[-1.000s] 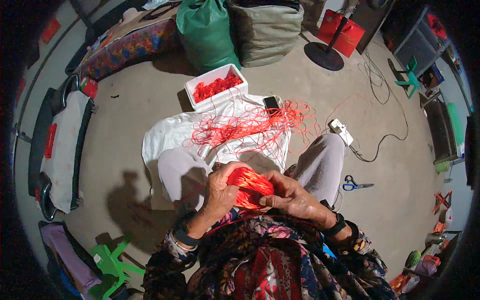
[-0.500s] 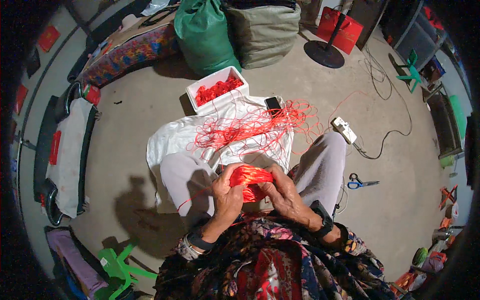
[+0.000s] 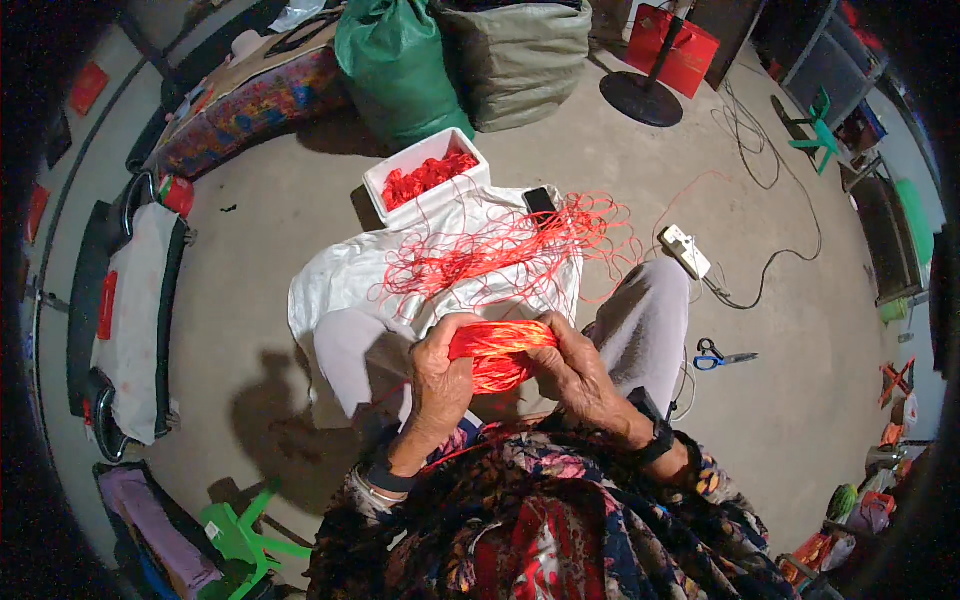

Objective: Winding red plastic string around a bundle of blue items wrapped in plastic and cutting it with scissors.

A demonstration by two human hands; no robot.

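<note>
Between my hands, above my lap, is a wound bundle of shiny red-orange cord [image 3: 497, 354]. My left hand [image 3: 441, 365] grips its left end, fingers wrapped behind. At the other end my right hand [image 3: 577, 374] holds it with the thumb across the front. Past my knees a loose, tangled heap of the same red cord [image 3: 470, 262] lies on a white sheet [image 3: 330, 275]. A white box [image 3: 478, 179] at the sheet's far edge holds more red stuff [image 3: 430, 180], some strands trailing out of it.
A black phone [image 3: 539, 205] lies by the tangled cord. Right of my knee are blue-handled scissors [image 3: 710, 357] and a white power strip [image 3: 686, 252] with a cable. Green [image 3: 400, 70] and beige sacks [image 3: 515, 65] stand beyond the box. A green stool [image 3: 240, 535] is at lower left.
Both hands have turned the cord bundle, so its strands now show as a broader band across the front. My left hand has moved slightly left, and the right hand slightly right.
</note>
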